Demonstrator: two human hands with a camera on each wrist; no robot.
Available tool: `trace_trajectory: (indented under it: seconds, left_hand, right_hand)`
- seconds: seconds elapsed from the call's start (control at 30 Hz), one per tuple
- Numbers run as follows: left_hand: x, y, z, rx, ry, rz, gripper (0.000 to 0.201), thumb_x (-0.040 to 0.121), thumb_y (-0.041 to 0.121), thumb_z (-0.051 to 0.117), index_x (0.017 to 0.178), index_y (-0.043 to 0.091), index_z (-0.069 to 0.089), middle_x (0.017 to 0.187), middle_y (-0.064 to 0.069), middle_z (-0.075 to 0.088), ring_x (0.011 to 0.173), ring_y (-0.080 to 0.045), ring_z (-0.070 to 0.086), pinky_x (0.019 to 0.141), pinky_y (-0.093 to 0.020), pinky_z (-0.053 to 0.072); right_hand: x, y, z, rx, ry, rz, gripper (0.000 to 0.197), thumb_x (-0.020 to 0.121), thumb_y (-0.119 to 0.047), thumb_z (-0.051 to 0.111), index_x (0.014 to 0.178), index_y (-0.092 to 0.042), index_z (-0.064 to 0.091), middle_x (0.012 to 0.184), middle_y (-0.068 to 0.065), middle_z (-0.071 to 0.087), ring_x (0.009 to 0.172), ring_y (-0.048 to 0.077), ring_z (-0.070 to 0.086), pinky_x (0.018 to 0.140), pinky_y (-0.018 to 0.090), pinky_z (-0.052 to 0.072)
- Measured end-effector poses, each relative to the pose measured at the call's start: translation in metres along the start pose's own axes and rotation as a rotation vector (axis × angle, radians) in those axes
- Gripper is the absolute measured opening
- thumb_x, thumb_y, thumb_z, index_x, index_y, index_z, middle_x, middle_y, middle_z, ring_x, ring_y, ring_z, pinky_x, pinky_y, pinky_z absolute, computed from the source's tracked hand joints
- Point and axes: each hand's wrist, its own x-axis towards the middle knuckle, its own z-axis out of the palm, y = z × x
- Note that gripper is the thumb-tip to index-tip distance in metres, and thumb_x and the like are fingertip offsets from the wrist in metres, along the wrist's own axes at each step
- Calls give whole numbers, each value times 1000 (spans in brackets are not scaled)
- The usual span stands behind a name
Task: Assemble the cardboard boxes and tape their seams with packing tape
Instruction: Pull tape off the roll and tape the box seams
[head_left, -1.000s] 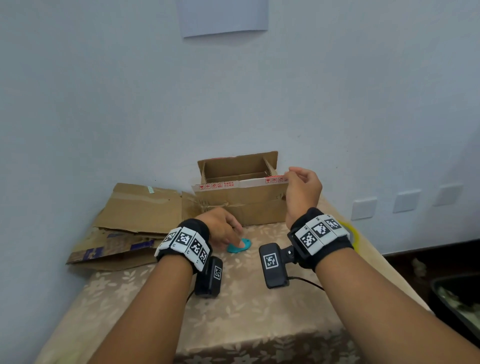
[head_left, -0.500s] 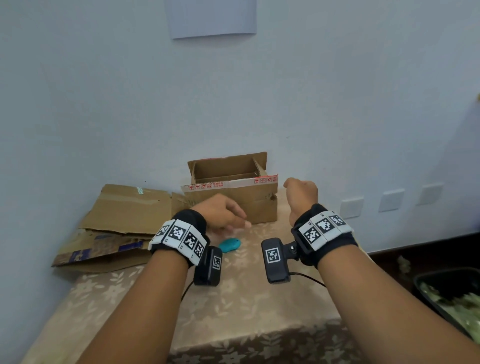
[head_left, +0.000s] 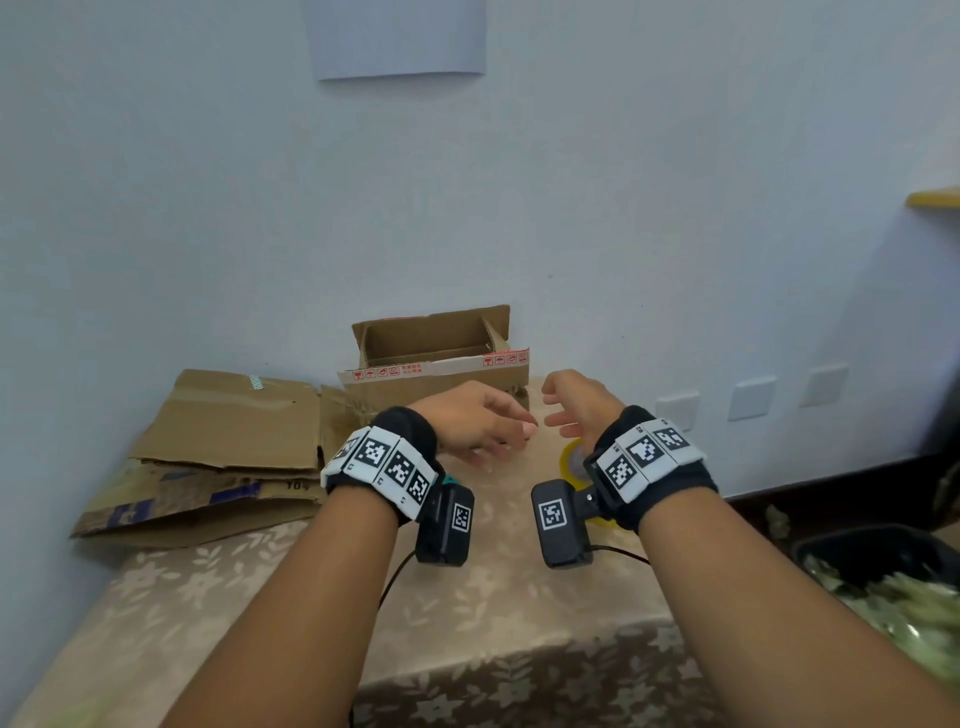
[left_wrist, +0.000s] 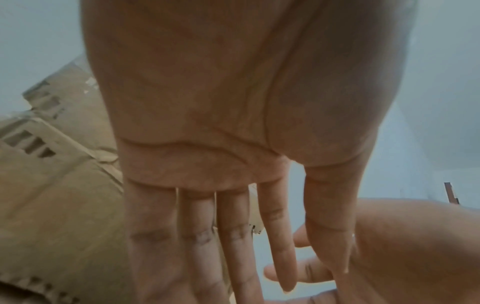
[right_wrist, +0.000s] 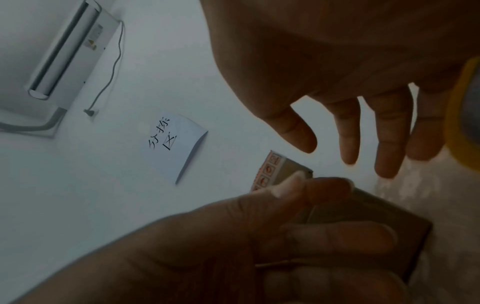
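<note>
while both hands (head_left: 524, 421) hover empty, open box (head_left: 436, 358) just behind

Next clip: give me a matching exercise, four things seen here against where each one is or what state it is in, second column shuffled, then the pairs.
Things:
1. open cardboard box
2. flattened cardboard
3. yellow tape roll
4. left hand

Places or states:
A. on the table under the right wrist
B. empty, fingers relaxed, above the table
C. upright against the wall, top flaps open
D. lying flat at the table's left end

Pairs: 1-C, 2-D, 3-A, 4-B
</note>
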Motion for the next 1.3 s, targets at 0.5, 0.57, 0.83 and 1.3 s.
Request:
trace_trajectory:
  seconds: [0.5, 0.57, 0.83, 1.3]
  left_hand:
    - [2, -3, 9, -30, -57, -136, 16, 100, 21, 66, 112, 12, 72, 116, -14, 75, 108, -29, 74, 75, -33, 61]
    - [-1, -3, 7, -28, -48, -136, 9, 101, 16, 63, 106, 15, 71, 113, -11, 76, 106, -27, 74, 78, -34, 60]
    - [-11, 2, -11, -165, 94, -29, 5, 97, 14, 68, 95, 9, 70, 113, -26, 73, 102, -41, 71, 78, -40, 58]
    - [-26, -6, -56, -256, 751, 201, 9, 96, 9, 66, 100, 14, 72, 96, -9, 77, 81, -18, 72, 65, -33, 60]
  right_hand:
    - [-5, 12, 16, -418, 88, -213, 24, 83, -1, 68, 101, -18, 64, 104, 8, 67, 97, 31, 70, 88, 47, 61]
    - [-8, 11, 20, -433, 89, -238, 34, 78, 4, 74, 95, -23, 62, 103, 5, 62, 90, 32, 70, 83, 51, 62]
    - [-7, -7, 19, -217, 54, -307, 29, 81, 9, 70, 89, -19, 71, 111, 10, 65, 97, 32, 71, 65, 46, 65]
    - [-9, -30, 30, 174, -163, -331, 47, 77, 20, 76, 107, -16, 69, 119, 17, 66, 100, 35, 72, 65, 39, 65]
